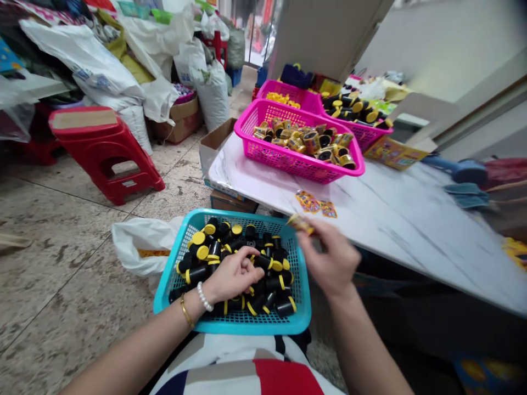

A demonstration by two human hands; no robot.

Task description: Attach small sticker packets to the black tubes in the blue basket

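A blue basket (pixel 307 307) full of black cylinders with yellow caps (pixel 197 273) rests on my lap. My left hand (pixel 235 274) reaches over the pile, its fingers curled at a black cylinder; whether they grip it is unclear. To the right of the basket's rim, my right hand (pixel 325 255) pinches a small gold-and-yellow wrapped piece (pixel 300 224), blurred by motion. Just beyond it, printed stickers (pixel 308 202) lie on the marble-patterned table (pixel 395 219). Gold-wrapped cylinders (pixel 310 142) fill the pink basket (pixel 288 160) on the table.
Behind stand another pink basket (pixel 373 133) with black and yellow pieces and an open printed box (pixel 393 152). A red stool (pixel 105 153) is on the floor at left. Left of the blue basket lies a white bag (pixel 144 236). White sacks (pixel 212 90) stand farther back.
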